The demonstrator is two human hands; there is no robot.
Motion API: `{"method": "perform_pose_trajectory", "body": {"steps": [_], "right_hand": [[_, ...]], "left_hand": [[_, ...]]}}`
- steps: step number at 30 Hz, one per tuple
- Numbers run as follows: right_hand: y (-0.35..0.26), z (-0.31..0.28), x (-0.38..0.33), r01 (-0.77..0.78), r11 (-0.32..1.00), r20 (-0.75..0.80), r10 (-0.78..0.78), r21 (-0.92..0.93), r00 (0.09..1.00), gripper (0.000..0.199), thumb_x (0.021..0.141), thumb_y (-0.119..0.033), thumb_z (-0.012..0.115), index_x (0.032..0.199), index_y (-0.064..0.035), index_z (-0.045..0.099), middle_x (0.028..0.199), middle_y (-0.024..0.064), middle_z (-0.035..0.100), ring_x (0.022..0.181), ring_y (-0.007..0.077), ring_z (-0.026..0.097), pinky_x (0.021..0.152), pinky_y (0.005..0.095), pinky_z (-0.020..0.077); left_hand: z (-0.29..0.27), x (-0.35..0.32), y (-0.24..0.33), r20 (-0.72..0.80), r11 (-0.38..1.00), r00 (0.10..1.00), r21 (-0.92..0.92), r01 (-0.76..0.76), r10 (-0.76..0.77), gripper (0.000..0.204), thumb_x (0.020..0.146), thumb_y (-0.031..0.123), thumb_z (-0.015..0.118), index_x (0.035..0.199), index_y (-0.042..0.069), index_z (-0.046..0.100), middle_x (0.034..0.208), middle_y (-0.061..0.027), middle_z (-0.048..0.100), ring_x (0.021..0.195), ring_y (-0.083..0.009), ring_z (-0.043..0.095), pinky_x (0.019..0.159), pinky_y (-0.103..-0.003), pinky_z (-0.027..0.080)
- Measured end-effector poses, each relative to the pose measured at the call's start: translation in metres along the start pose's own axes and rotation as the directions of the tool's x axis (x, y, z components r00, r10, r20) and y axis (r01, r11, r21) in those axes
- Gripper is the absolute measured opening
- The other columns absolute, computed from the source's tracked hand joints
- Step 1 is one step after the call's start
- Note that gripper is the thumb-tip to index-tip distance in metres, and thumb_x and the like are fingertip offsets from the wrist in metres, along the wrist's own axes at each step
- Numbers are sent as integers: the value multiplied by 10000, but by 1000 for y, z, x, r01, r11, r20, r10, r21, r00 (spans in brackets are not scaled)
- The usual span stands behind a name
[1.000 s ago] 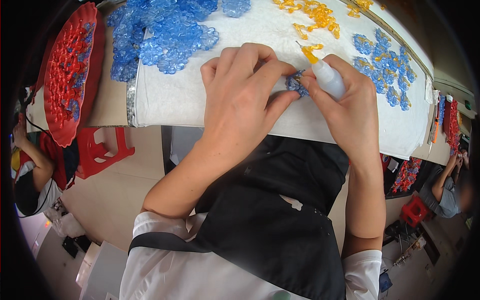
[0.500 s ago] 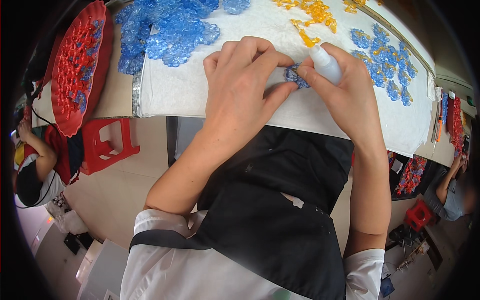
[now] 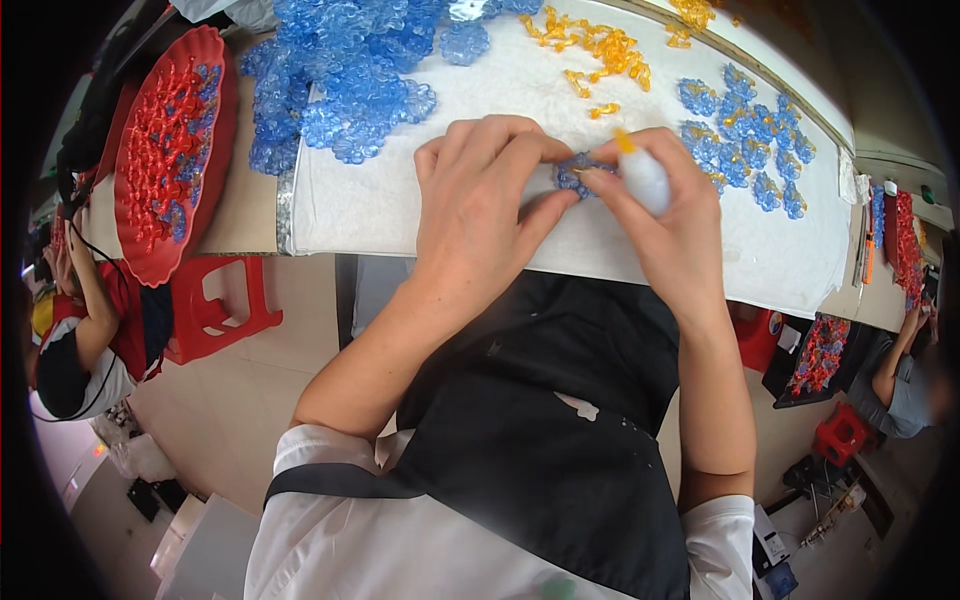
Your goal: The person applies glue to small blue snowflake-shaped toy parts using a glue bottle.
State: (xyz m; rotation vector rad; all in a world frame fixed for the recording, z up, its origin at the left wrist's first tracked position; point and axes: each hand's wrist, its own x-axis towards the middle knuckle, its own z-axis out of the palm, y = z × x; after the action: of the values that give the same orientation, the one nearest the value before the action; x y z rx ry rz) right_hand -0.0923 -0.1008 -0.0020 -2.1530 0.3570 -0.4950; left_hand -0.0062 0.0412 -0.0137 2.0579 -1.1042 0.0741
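My left hand (image 3: 480, 205) pinches a small blue plastic flower piece (image 3: 575, 175) over the white cloth (image 3: 370, 200). Touching the same piece from the right, my right hand (image 3: 665, 220) is wrapped around a small white squeeze bottle (image 3: 642, 178) with an orange tip. The two hands meet at the flower, which is mostly hidden by the fingers.
A heap of loose blue flower pieces (image 3: 330, 80) lies at the far left of the cloth, small orange pieces (image 3: 600, 45) at the back, finished blue flowers (image 3: 745, 140) to the right. A red tray (image 3: 170, 150) of red and blue pieces sits left. Other people work at both sides.
Both hands stay together on the flower piece. The view has shifted slightly, so the hands and table sit a little lower in the picture.
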Motion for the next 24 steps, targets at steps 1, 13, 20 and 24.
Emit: {"method": "perform_pose_trajectory", "body": {"steps": [1, 13, 20, 24], "right_hand": [[-6, -4, -2, -163, 982, 17, 162, 98, 987, 234, 741, -116, 693, 923, -1, 601, 802, 114, 619, 722, 217, 595, 693, 293, 460], [-2, -25, 33, -289, 957, 454, 245, 29, 857, 143, 798, -156, 652, 850, -22, 651, 673, -20, 565, 546, 31, 437, 459, 193, 331], [-8, -29, 34, -351, 935, 453, 294, 44, 841, 156, 788, -189, 684, 812, -39, 646, 636, -37, 542, 512, 17, 409, 421, 182, 297], [-9, -30, 34, -342, 939, 464, 295, 19, 835, 154, 786, -177, 687, 808, -31, 644, 643, -27, 549, 544, 29, 439, 462, 185, 337]], "left_hand": [[-1, -3, -1, 8, 1000, 1000, 12, -6, 6, 327, 639, 111, 750, 935, 108, 612, 962, -11, 555, 914, -206, 499, 797, -342, 310], [2, -2, 0, -13, 997, 997, 20, -78, 78, 314, 662, 94, 729, 953, 120, 611, 901, -1, 590, 880, -196, 531, 791, -336, 321], [-1, 1, -1, 38, 999, 999, -42, -11, 13, 287, 655, 94, 737, 923, 116, 634, 929, -4, 563, 906, -203, 507, 795, -334, 320], [-7, 6, 2, 132, 992, 989, -93, 83, -70, 241, 657, 95, 736, 878, 105, 642, 1007, -27, 531, 962, -221, 477, 811, -348, 312]]}}
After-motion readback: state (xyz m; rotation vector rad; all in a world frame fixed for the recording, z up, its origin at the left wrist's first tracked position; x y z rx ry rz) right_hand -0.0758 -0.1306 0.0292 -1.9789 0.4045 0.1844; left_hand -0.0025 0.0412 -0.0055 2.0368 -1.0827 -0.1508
